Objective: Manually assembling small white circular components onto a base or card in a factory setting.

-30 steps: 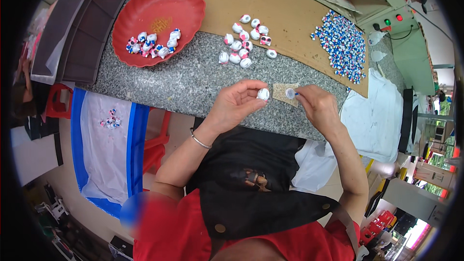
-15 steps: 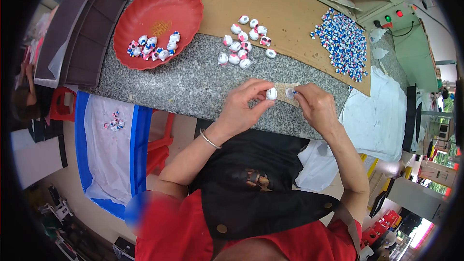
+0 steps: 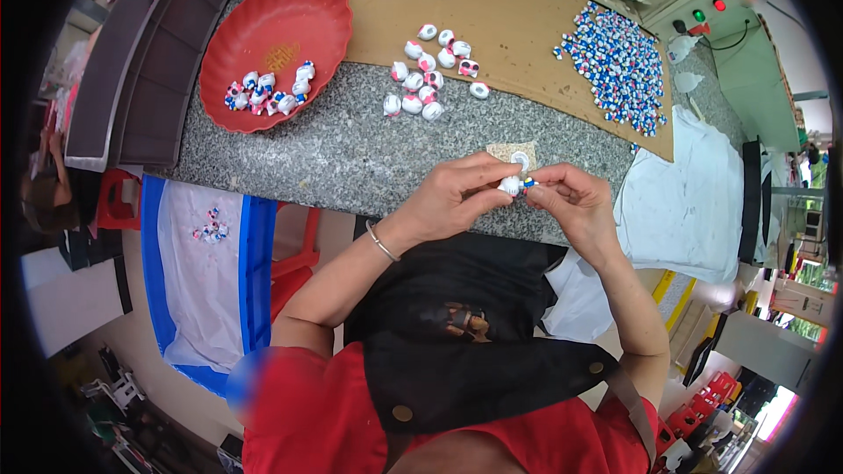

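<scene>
Between the thumb and fingertips of my left hand [image 3: 450, 199] is a white toy figure head [image 3: 508, 185]. My right hand [image 3: 580, 209] pinches a small blue-and-white toy body [image 3: 529, 183], which meets the right side of the head; whether the two are joined is hard to see. Just beyond my fingertips a small round white dish [image 3: 522, 161] rests on a beige textured pad [image 3: 500, 151]. Several white-and-pink heads [image 3: 413, 82] stand in a loose group farther off, partly on the cardboard. A pile of small blue, white and pink bodies [image 3: 615, 70] covers the cardboard's right end.
A red scalloped plate [image 3: 303, 13] with several assembled figures stands at the left, beside a dark plastic tray [image 3: 140, 61]. Brown cardboard [image 3: 518, 53] lies along the back of the granite counter [image 3: 325, 154]. A blue-edged lined bin [image 3: 255, 272] sits below left; white cloth [image 3: 676, 211] hangs at right.
My right hand has come left from the round dish with a small body, bringing it against the head in my left hand. The left hand has shifted slightly right and nearer me.
</scene>
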